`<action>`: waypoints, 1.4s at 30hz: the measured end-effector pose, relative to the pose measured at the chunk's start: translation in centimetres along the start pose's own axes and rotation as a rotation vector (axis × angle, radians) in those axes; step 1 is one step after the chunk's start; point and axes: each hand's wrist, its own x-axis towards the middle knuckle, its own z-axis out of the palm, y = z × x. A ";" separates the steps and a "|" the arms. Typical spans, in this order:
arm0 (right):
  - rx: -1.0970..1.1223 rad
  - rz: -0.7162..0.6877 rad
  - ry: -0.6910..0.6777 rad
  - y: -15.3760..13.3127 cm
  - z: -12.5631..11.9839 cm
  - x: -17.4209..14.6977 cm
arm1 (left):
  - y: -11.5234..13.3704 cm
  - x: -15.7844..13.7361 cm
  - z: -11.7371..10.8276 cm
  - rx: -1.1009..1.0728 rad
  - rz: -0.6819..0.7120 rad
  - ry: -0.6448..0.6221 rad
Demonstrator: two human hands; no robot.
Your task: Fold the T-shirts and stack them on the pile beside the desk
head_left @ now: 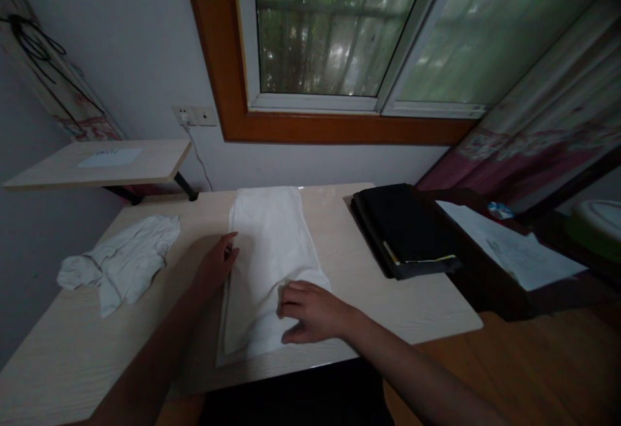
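A white cloth (269,238), folded into a long rectangle, lies flat on the pale wooden table (334,213). My left hand (218,261) is at the cloth's left edge, its thumb and fingers apart and nothing held between them. On the lower right part of the cloth rests my right hand (310,313), palm down, the fingers spread and slightly bent. Small wrinkles show in the cloth beside that hand's fingers. Farther left, a crumpled white garment (130,255) lies loosely bunched, apart from both hands.
A black stack (402,225) of flat items sits at the table's right side. Beyond it, white paper (509,245) lies on a dark surface. A raised shelf (160,154) with a paper label stands back left. A white cord (196,154) hangs from the wall socket (194,116).
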 end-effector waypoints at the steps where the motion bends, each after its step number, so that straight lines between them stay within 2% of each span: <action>1: -0.004 -0.003 -0.007 -0.1 0.0 0.0 | 0.1 -0.1 0.0 -0.005 0.001 0.000; 14: -0.058 -0.026 -0.012 -0.3 0.8 0.9 | 0.0 -0.3 -0.1 -0.067 -0.037 -0.042; 23: 0.341 0.019 -0.014 -0.7 -0.7 0.8 | -0.4 -0.7 -0.6 -0.096 -0.034 -0.034; 26: 0.412 0.049 -0.054 -1.0 -1.2 0.8 | -0.9 -0.7 -0.9 -0.208 -0.108 -0.069; 29: 0.456 0.077 -0.058 -1.4 -1.7 1.1 | -0.6 -1.0 -1.5 -0.343 -0.189 -0.138; 31: 0.477 0.081 -0.034 -1.5 -2.1 1.4 | 0.0 -1.5 -1.8 -0.361 -0.188 -0.230; 37: 0.455 0.083 -0.042 -1.4 -2.4 1.9 | 1.7 -4.6 -3.2 -0.328 -0.125 -0.734; 39: 0.453 0.086 -0.056 -1.4 -2.4 1.9 | 1.4 -5.5 -4.2 -0.348 -0.138 -0.786; 42: 0.448 0.080 -0.069 -1.4 -2.3 2.2 | 0.5 -6.3 -5.9 -0.425 -0.209 -0.775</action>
